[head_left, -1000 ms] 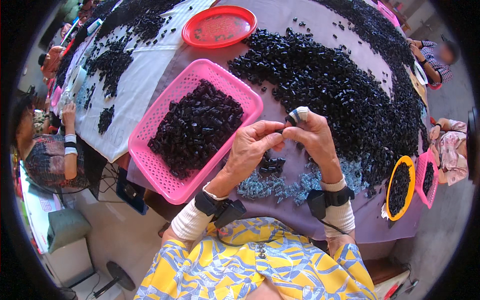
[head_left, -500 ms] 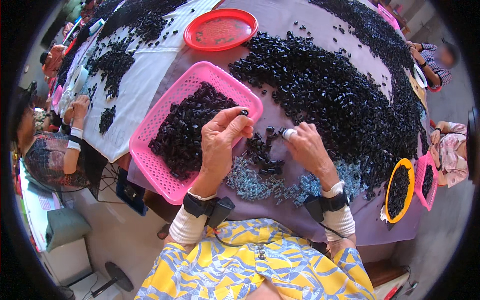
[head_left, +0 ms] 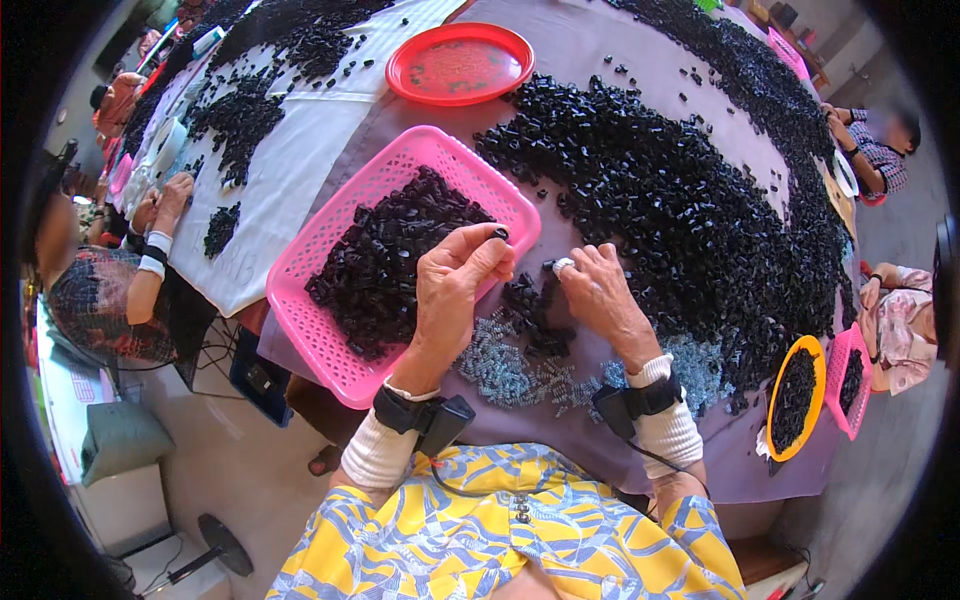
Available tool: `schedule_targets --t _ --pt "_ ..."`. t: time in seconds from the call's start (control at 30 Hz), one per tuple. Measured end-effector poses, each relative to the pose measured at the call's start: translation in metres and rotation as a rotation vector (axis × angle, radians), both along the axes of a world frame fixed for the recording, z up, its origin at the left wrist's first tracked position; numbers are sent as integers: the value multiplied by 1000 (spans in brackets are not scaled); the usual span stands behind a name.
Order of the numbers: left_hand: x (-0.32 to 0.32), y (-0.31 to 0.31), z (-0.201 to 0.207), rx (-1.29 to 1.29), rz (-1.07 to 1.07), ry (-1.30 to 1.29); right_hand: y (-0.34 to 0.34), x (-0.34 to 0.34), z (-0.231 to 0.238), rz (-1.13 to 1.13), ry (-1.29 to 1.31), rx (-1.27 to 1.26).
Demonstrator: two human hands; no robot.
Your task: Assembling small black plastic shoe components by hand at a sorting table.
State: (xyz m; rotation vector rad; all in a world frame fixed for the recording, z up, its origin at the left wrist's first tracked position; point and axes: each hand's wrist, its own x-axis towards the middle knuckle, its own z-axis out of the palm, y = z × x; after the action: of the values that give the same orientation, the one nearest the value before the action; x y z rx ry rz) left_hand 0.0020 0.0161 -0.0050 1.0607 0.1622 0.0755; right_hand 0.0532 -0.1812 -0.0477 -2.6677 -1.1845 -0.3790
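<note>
Between the thumb and forefinger of my left hand (head_left: pixel 447 290) is a small black plastic piece (head_left: pixel 500 233), held above the right edge of a pink perforated basket (head_left: pixel 310 345). Many similar black pieces lie in the basket. My right hand (head_left: pixel 610 305), a finger wrapped in white, is low over the table to the right, its fingers curled. Another black piece (head_left: pixel 548 266) shows at the wrapped fingertip; whether the fingers grip it is hidden. Between my hands lie a small cluster of black pieces (head_left: pixel 540 335) and a scatter of clear bluish springs (head_left: pixel 500 370).
A large heap of black pieces (head_left: pixel 680 190) spreads ahead and to the right. A red tray (head_left: pixel 400 75) sits beyond the basket. A yellow bowl (head_left: pixel 821 385) and a smaller pink basket (head_left: pixel 862 405) stand at the right edge. Other people sit around the table.
My right hand has shifted slightly left and turned more palm-down over the pieces. The left hand stays by the basket's edge with its black piece. The whole view has shifted slightly.
</note>
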Motion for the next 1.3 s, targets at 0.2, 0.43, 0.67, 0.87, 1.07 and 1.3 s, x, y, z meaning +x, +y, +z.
schedule_targets --t 0.2,0.43,0.67,0.87,1.07,1.3 --pt "-5 -14 4 31 -108 -6 -6 -6 39 -25 200 338" --pt "-1 -31 3 41 -183 21 -7 -11 83 92 188 396" --pt "-5 -30 3 34 -289 66 -6 -14 91 160 227 317" --pt "-1 -33 1 -155 -255 81 0 -16 80 79 151 481" --pt "2 -33 -4 -212 -200 42 6 -21 72 20 172 567" --pt "3 -34 -1 -193 -180 5 10 -25 66 -71 173 642"
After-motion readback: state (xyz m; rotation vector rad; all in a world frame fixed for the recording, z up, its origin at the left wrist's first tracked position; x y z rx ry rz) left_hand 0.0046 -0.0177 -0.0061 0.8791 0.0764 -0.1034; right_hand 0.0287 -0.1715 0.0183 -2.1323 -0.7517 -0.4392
